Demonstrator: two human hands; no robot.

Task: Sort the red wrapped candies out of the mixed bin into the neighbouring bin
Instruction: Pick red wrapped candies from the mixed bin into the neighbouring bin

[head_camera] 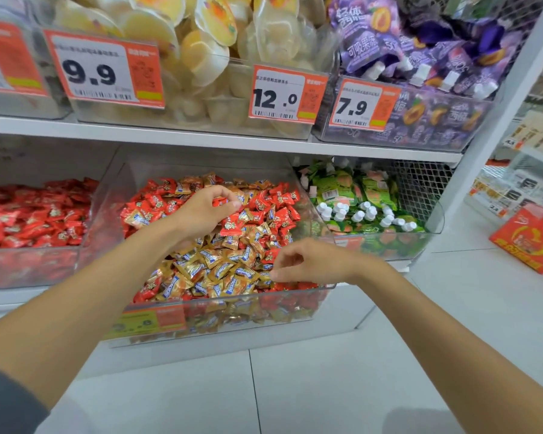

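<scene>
A clear mixed bin [323, 288] on the lower shelf holds red wrapped candies [281, 211] mingled with gold wrapped candies [213, 267]. My left hand [206, 211] is inside the bin, its fingers curled round red candies near the middle. My right hand [308, 261] hovers at the bin's front right with fingers loosely curled and fingertips touching the pile; whether it holds a candy is not visible. To the left stands the neighbouring bin [29, 267], filled with red candies only.
A bin of green pouches with white caps [367, 208] stands to the right. The upper shelf [201, 134] carries jelly cups, purple pouches and orange price tags [287, 95]. A white shelf post [496, 101] rises at right. White floor tiles lie below.
</scene>
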